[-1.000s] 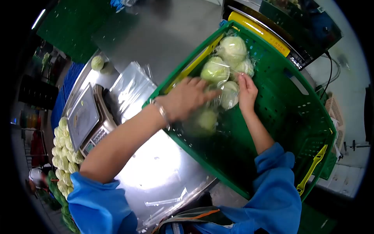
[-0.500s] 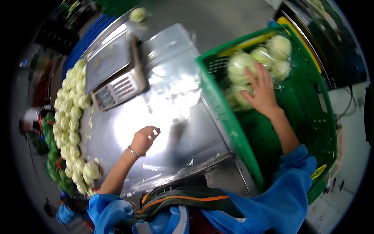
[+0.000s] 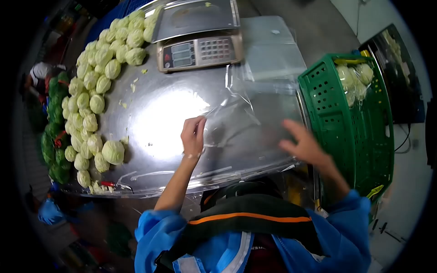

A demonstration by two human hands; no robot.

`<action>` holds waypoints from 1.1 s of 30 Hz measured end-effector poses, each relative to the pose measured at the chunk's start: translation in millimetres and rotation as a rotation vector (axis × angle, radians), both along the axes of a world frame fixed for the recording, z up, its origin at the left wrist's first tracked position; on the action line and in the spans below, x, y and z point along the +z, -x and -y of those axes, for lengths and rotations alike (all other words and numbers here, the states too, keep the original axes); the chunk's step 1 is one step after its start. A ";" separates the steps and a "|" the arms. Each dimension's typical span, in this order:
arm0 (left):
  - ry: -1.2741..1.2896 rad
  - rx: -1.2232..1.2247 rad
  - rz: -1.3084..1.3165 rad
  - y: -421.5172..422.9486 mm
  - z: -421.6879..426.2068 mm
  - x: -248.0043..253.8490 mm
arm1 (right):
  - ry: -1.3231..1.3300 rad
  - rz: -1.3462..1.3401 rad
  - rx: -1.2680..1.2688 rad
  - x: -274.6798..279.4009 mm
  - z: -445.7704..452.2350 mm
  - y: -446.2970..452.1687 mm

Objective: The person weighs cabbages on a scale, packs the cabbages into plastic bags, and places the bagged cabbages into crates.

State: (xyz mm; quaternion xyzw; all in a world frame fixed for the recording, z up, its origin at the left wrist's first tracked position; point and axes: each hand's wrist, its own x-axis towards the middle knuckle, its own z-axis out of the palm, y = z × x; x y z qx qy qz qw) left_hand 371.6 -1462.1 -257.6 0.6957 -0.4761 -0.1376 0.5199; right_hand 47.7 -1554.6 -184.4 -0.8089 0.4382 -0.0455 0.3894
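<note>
My left hand [image 3: 193, 139] is over the steel table with its fingers pinched on the edge of a clear plastic bag [image 3: 234, 107]. The thin bag lies loosely across the shiny tabletop, and its outline is hard to make out. My right hand [image 3: 304, 144], blurred by motion, hovers above the table's right edge with thumb and fingers apart and nothing in it. Beside it stands a green crate [image 3: 325, 95] with several plastic-wrapped cabbages [image 3: 355, 79] at its far end. A stack of flat clear bags [image 3: 271, 50] rests at the back of the table.
A digital scale [image 3: 200, 50] stands at the back of the steel table [image 3: 154, 154]. Many bare cabbages [image 3: 98, 82] are piled along the left side. A red-handled knife [image 3: 108, 184] lies near the front left edge. Green net sacks [image 3: 57, 145] and people are beyond.
My right hand has left the cabbages in the crate and moved back over the table edge. My left hand has come to the clear bag. The view has swung left.
</note>
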 end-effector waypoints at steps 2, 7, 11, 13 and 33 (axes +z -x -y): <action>0.247 0.006 0.411 -26.9 -42.9 25.9 | 0.058 -0.517 0.180 -41.5 -57.9 -7.5; -0.466 -0.588 0.568 -109.4 -125.0 -2.2 | -0.055 -0.395 0.358 -58.2 -102.0 25.4; -0.228 -0.402 0.534 -73.4 -141.9 -17.7 | -0.035 0.022 0.074 -14.3 -67.0 -88.0; -0.387 -0.396 0.536 -78.2 -157.9 -59.8 | -0.076 0.318 -0.025 1.1 -74.7 -209.4; -0.241 -0.122 0.054 -151.9 -200.3 -61.8 | -1.074 0.717 -0.103 -49.4 -15.8 -513.9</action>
